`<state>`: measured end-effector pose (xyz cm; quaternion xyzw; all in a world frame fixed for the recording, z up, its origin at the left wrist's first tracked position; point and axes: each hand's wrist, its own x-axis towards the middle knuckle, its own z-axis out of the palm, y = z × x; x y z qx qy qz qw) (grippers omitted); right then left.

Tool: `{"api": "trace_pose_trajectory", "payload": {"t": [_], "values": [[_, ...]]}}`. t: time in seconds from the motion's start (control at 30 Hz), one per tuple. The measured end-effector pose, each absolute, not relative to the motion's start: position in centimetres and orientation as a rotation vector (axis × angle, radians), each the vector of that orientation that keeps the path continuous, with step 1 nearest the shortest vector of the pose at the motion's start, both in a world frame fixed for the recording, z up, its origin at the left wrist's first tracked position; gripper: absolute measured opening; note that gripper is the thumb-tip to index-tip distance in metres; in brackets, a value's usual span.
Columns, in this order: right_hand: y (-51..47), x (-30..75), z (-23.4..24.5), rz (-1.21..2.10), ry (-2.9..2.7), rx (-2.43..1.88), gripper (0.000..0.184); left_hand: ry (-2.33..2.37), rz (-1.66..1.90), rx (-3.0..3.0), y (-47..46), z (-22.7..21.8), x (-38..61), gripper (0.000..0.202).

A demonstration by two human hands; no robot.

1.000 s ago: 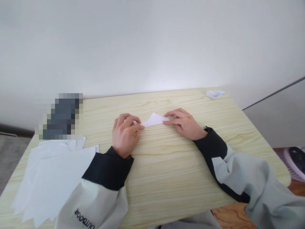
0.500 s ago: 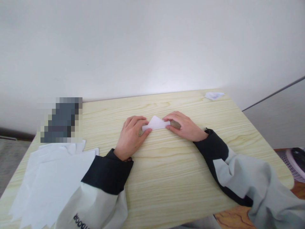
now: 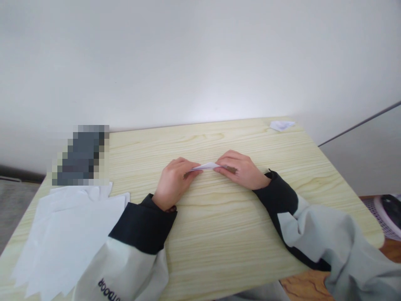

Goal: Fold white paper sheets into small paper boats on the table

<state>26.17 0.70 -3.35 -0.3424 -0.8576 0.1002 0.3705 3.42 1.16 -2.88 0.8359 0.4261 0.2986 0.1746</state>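
Note:
A small folded white paper is stretched between my two hands near the middle of the table. It is tipped so that I see it nearly edge-on, as a thin sliver. My left hand pinches its left end between thumb and fingers. At the opposite end, my right hand grips it the same way, thumb below and fingers above. Both ends of the paper are partly covered by my fingers.
Several white paper sheets lie stacked at the left, under my left sleeve. Behind them is a dark pixelated object. Another folded white paper rests at the far right corner. A pale wall rises behind the table; a basket stands on the right.
The folded paper has tilted from showing its broad, peaked face to nearly edge-on. My fingertips have moved closer together along it, both hands still gripping.

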Motion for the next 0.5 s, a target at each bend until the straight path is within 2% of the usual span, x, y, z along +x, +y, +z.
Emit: {"api": "trace_pose_trajectory", "payload": {"t": [0.3, 0.5], "values": [[0.80, 26.34, -3.46, 0.252, -2.151, -0.917, 0.013, 1.142, 0.852, 2.246, 0.86, -2.47, 3.22, 0.023], [0.68, 26.33, -3.29, 0.483, -2.014, -1.080, 0.016, 1.161, 0.863, 2.188, 0.90, -2.42, 3.10, 0.028]]}}
